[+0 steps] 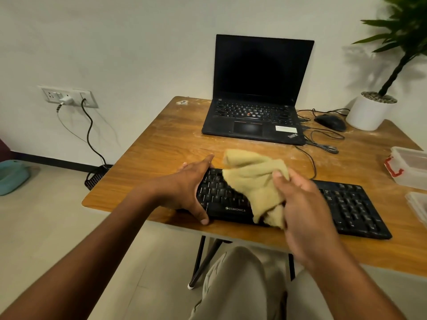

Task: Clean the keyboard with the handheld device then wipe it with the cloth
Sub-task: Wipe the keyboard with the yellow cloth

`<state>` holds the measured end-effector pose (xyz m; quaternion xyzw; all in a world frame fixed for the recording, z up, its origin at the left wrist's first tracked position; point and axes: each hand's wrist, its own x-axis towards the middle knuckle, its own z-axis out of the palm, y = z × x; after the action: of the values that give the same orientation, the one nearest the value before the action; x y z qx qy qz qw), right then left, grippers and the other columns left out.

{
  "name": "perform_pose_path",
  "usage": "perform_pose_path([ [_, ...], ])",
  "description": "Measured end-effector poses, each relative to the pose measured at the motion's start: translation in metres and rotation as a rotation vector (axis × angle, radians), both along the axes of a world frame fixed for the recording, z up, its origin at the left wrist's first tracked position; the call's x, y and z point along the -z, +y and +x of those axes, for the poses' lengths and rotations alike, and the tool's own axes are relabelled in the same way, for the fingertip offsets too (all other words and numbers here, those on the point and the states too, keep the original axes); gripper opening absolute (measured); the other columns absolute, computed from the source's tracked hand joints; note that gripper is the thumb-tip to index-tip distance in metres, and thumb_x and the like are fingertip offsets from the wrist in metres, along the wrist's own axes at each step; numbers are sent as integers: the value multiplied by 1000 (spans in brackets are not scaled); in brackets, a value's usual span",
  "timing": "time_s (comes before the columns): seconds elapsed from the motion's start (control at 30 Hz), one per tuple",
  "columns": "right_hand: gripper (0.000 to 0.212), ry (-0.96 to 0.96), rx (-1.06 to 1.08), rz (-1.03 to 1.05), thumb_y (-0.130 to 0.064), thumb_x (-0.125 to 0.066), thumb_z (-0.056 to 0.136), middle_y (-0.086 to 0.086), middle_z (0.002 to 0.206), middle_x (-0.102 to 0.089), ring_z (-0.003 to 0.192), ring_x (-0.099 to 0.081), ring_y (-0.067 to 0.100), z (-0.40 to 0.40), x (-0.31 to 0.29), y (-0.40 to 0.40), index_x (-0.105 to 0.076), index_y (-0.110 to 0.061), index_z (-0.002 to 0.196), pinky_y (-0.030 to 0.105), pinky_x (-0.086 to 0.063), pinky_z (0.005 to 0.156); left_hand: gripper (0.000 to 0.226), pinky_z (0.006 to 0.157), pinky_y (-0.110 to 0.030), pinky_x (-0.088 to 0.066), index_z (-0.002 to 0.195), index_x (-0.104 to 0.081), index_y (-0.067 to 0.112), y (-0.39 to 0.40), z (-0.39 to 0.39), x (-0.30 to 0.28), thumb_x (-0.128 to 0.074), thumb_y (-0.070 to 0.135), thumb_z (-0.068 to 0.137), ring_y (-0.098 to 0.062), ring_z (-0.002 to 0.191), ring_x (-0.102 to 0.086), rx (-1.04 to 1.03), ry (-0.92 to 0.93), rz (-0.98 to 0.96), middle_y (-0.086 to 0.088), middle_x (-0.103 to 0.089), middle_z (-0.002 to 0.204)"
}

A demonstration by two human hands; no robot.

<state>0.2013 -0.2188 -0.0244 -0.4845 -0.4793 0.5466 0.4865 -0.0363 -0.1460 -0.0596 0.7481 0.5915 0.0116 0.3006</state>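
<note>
Keys in the middle of the black keyboard (346, 204) are hidden under the yellow cloth (254, 179), and its left end is partly covered by the left hand (189, 188); the key legends are mostly too small to be read, though the brand name on the front edge can be made out. The keyboard is laid along the near edge of the wooden table (161, 139). The left hand is spread over the keyboard's left end, thumb hooked on the front edge and fingers reaching to the far edge. The cloth is gripped bunched in the right hand (307, 204), thumb on top, and is draped onto the keys. One laptop (256, 88) with a dark screen is seen behind, one mouse (331, 122) to its right, and one white plant pot (367, 112), its plant cut off by the frame. Two clear plastic containers (409, 167) are cropped at the right edge.
</note>
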Motion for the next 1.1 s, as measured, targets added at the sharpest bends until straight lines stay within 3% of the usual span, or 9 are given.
perform_pose_path([
  [0.07, 28, 7, 116, 90, -21, -42, 110, -4, 108, -77, 104, -72, 17, -1, -14, 22, -69, -28, 115, 44, -56, 93, 160, 124, -63, -10, 155, 22, 47, -1, 1, -1, -99, 45, 51, -31, 156, 9, -4, 1, 2, 7, -2, 170],
  [0.2, 35, -570, 54, 375, -22, -43, 109, -6, 109, -68, 85, -64, 6, -18, -2, 59, -47, -41, 138, 22, -49, 66, 161, 124, -64, -11, 155, 21, 48, 0, 0, 1, -99, 47, 48, -32, 156, 5, -7, -9, 4, 7, -6, 170],
  [0.3, 49, -952, -228, 340, -20, -43, 109, -2, 157, -43, 142, -44, 18, -37, 30, 67, -32, -27, 157, 32, -30, 118, 162, 125, -61, -10, 155, 24, 47, -1, 1, 0, -99, 45, 50, -31, 156, 5, -11, -8, 9, 6, -4, 170],
  [0.37, 55, -1166, -366, 367, -21, -41, 110, -4, 170, -16, 157, -7, 19, -45, 50, 61, -22, -23, 161, 38, -3, 125, 159, 125, -53, -2, 155, 26, 42, -4, 3, -2, -98, 41, 56, -29, 156, 12, -4, -3, 6, 6, 4, 171],
  [0.63, 61, -1232, -443, 583, -18, -38, 109, -13, 170, -4, 156, 12, 8, -28, 74, 2, -13, -32, 163, 29, 9, 124, 153, 121, -38, 5, 158, 25, 30, -4, 6, -4, -96, 36, 64, -21, 155, 10, 28, -21, 19, 4, 1, 171],
  [0.73, 59, -1141, -487, 556, -19, -34, 109, -26, 166, -3, 151, 13, -8, -18, 72, -22, -14, -40, 161, 21, 8, 123, 156, 126, -43, -1, 159, 22, 29, -3, 3, -1, -98, 37, 60, -21, 155, -1, 42, -27, 53, 2, -13, 169],
  [0.83, 45, -665, -308, 262, -25, -42, 109, -40, 134, -50, 125, -35, -29, -8, 46, -34, -43, -53, 144, 12, -33, 112, 162, 127, -54, -7, 158, 21, 37, 1, -1, 3, -100, 45, 51, -25, 156, -2, 32, -37, 42, 4, -14, 169],
  [1.0, 27, 46, 73, -69, -24, -46, 107, -6, 105, -78, 104, -73, 23, 15, 0, -5, -66, -30, 124, 52, -58, 91, 162, 124, -62, -14, 155, 21, 49, 1, -2, 3, -99, 49, 46, -33, 156, 1, 1, -27, 8, 6, -8, 170],
  [1.1, 27, 33, 215, 32, -23, -45, 109, -4, 106, -78, 101, -74, 23, 22, -16, 31, -67, -26, 124, 54, -58, 90, 163, 123, -64, -14, 154, 22, 50, 2, -1, 3, -99, 50, 45, -33, 156, 1, -3, -22, -5, 6, -7, 170],
])
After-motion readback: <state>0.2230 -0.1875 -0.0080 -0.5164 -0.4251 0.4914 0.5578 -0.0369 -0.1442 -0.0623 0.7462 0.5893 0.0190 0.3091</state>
